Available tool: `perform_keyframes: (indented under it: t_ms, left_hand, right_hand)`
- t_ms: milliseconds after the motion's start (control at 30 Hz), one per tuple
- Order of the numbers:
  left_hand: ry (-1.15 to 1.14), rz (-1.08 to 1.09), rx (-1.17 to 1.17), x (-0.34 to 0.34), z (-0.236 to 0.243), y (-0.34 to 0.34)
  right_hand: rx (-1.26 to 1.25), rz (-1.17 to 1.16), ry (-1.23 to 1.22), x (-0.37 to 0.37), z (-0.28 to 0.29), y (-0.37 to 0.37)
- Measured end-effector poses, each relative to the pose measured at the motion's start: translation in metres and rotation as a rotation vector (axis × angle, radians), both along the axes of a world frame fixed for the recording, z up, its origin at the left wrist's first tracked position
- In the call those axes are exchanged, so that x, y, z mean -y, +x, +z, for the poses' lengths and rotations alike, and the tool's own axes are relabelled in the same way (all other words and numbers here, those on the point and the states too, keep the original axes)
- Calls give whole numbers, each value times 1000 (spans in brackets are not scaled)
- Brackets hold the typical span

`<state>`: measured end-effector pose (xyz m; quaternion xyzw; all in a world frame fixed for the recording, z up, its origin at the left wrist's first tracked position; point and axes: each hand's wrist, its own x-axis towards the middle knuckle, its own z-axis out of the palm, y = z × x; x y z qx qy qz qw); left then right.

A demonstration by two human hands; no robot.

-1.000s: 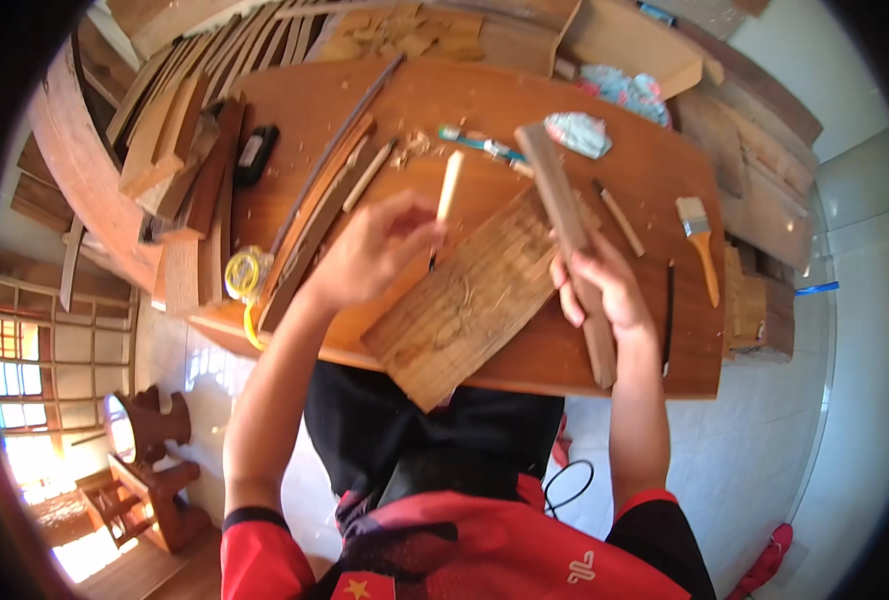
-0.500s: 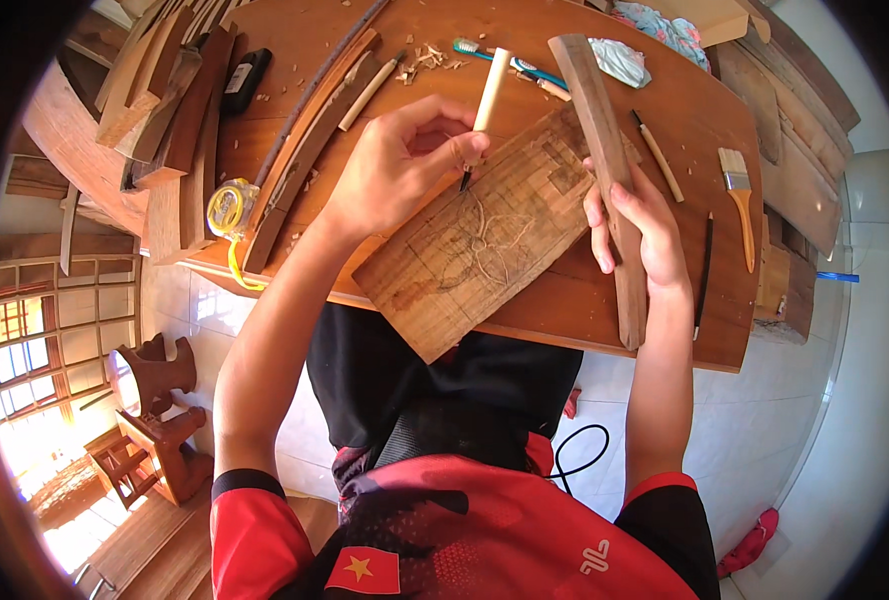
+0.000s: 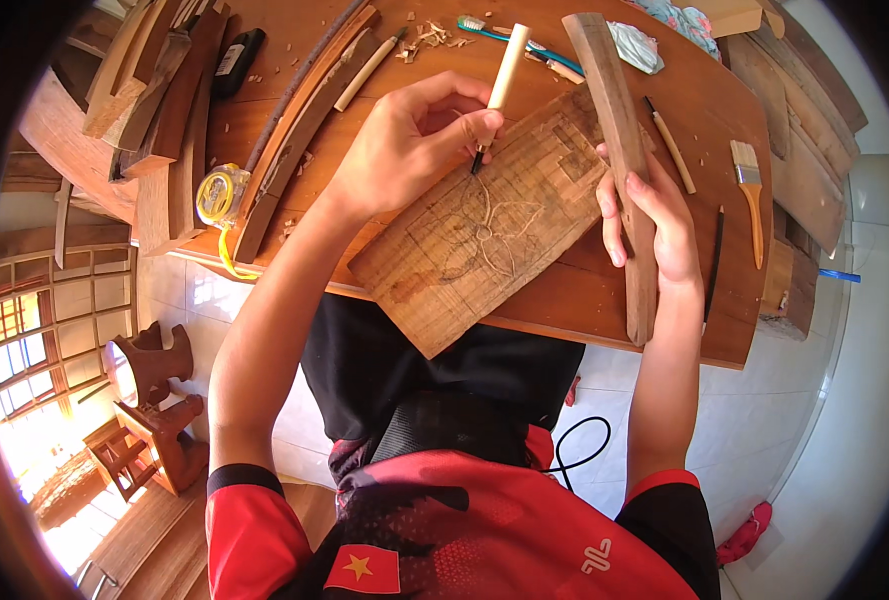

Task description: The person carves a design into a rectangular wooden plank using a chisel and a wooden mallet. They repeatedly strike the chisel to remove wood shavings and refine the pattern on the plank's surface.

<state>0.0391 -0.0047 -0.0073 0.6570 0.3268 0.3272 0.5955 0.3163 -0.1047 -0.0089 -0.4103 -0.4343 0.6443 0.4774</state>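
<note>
My left hand (image 3: 410, 145) is closed around the pale wooden handle of a carving chisel (image 3: 511, 65), held nearly upright. Its dark tip meets the far-left part of a flat brown wooden board (image 3: 405, 290), at the upper end of the flower lines (image 3: 485, 232) cut into it. My right hand (image 3: 662, 225) grips a long, dark wooden bar (image 3: 615, 120), fingers on one side and palm on the other. The bar stands angled beside the board's right end. The board's near corner juts past the table edge over my lap.
On the table (image 3: 555, 330) lie another chisel (image 3: 370, 75), a slim tool (image 3: 673, 150), a pencil (image 3: 714, 265), a brush (image 3: 748, 195), a toothbrush (image 3: 505, 37) and wood shavings (image 3: 430, 40). A tape measure (image 3: 222, 195) and stacked wood (image 3: 170, 130) are at left, boards (image 3: 800, 130) at right.
The view has shifted a little, so the table things sit slightly higher. Both hands keep their grips, and the chisel tip remains around the same place on the board.
</note>
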Motion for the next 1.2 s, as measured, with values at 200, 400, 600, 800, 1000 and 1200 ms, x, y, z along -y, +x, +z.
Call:
perform_keyframes:
  t_ms: [200, 400, 600, 800, 1000, 1200]
  left_hand:
    - [59, 101, -73, 4, -9, 5]
    - [163, 132, -99, 9, -4, 8]
    - [284, 74, -228, 0, 1, 11]
    - [176, 102, -214, 12, 9, 16]
    - [30, 183, -55, 10, 2, 6]
    - [-5, 238, -96, 21, 4, 9]
  right_hand:
    - [87, -47, -65, 2, 15, -5]
    - [744, -195, 151, -14, 64, 4]
    - [1015, -204, 258, -37, 75, 6]
    - [810, -161, 301, -56, 83, -2]
    - [977, -16, 377, -69, 124, -3]
    - [1132, 7, 440, -59, 133, 20]
